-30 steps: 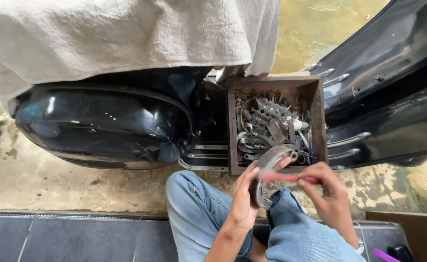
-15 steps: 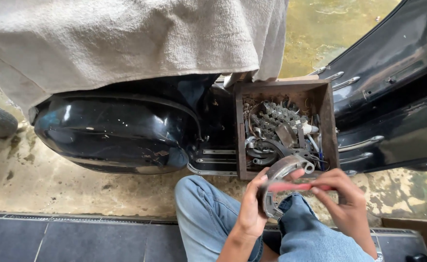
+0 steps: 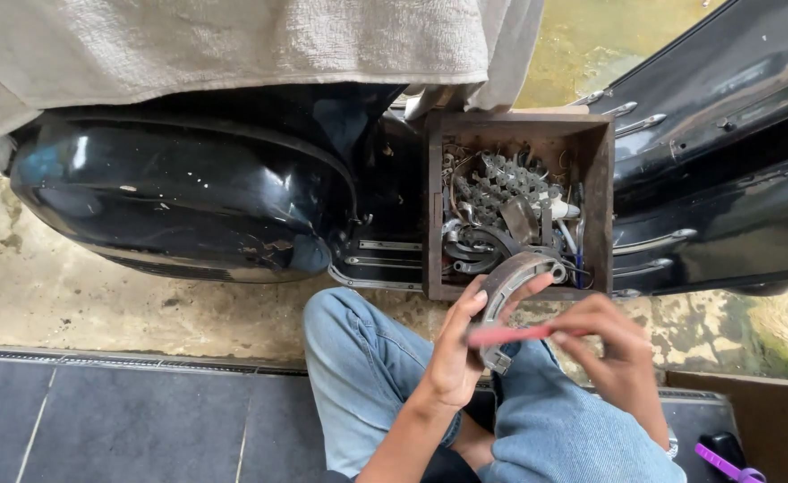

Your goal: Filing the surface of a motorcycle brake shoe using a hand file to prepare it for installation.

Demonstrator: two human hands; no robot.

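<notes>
My left hand [image 3: 458,353] grips a curved grey metal brake shoe [image 3: 512,279], holding it upright above my knees. My right hand [image 3: 616,344] pinches a thin red strip-like tool [image 3: 503,334] that lies flat across the shoe's edge. Both hands hover just in front of an open wooden box [image 3: 431,215] filled with several metal parts, sprockets and springs. My legs in blue jeans [image 3: 358,376] are below the hands.
A black scooter body [image 3: 188,197] lies across the view under a beige cloth [image 3: 233,45], with its black front panel [image 3: 725,161] at the right. The ground is stained concrete [image 3: 72,295], with dark tiles [image 3: 125,420] nearer me. A purple-handled object [image 3: 720,461] sits at bottom right.
The view has shifted slightly, so the hands and box sit further right and lower. The red tool now lies more level across the brake shoe. Both hands keep their grips.
</notes>
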